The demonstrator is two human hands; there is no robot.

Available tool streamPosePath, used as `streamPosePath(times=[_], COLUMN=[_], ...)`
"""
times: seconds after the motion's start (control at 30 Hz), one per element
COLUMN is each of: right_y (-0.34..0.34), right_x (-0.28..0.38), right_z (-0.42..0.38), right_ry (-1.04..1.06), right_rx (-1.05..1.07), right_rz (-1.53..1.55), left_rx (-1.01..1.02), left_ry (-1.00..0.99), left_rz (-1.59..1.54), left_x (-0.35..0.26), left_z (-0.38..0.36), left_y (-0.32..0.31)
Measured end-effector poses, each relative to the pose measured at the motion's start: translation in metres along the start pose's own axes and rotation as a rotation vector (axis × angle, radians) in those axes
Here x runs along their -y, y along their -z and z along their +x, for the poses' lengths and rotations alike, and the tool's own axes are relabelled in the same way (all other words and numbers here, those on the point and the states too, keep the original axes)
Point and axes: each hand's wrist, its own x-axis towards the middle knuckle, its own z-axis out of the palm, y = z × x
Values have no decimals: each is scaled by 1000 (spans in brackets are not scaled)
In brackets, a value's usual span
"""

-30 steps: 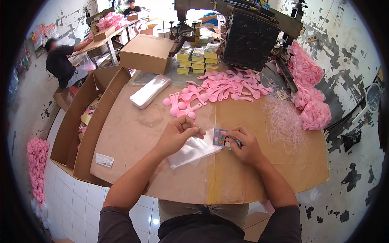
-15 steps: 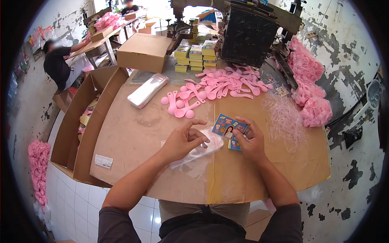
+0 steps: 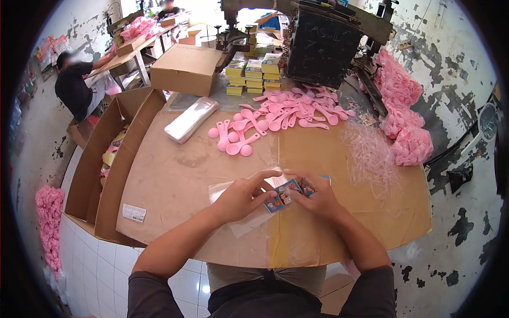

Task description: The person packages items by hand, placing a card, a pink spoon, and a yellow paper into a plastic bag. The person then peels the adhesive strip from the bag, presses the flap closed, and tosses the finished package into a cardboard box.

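Note:
A small blue printed card (image 3: 284, 196) with a picture of a person on it is held between both hands above the cardboard-covered table. My left hand (image 3: 241, 197) is closed on its left side, thumb on the front and fingers at the upper edge. On the other side my right hand (image 3: 319, 197) grips the card, thumb across its face. More blue printed cards (image 3: 325, 179) show partly behind the right fingers. Beneath my left hand lie clear plastic bags (image 3: 249, 225), partly covered by the hand and card.
Pink measuring spoons (image 3: 289, 108) are heaped ahead, with stacks of cards (image 3: 254, 74) behind. A bundle of clear bags (image 3: 192, 120) lies left of them. Plastic strands (image 3: 371, 159) lie right. A tall open carton (image 3: 114, 159) flanks the table; a black machine box (image 3: 318, 45) stands behind.
My right hand has brought the card left and nearer to me, tilting it. My left hand, open before, now closes on the card's left side.

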Motion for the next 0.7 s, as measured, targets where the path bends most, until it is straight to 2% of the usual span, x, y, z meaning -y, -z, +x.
streamPosePath(times=[0.03,0.13,0.23,0.33,0.43,0.53,0.63,0.7], right_y=[-2,-7,-2,-1,12,20,8,-13], right_x=[0,-13,-20,-3,0,-9,-1,-8], right_z=[-1,3,-2,4,13,46,99,136], right_ry=[-87,-35,-73,202,172,53,99,229], right_rx=[-28,-233,-86,79,265,191,199,223], right_rz=[47,253,161,81,128,129,-93,-272], left_rx=[-9,-22,-60,-21,8,-24,-79,-81], left_ry=[3,-35,-8,82,74,93,8,-52], left_rz=[6,-97,-189,-312,-255,-296,-483,-493], left_x=[-2,2,6,6,9,15,22,13], left_z=[0,-1,-1,-1,0,2,3,0], left_y=[-2,-4,-6,-4,-1,0,-6,-2])
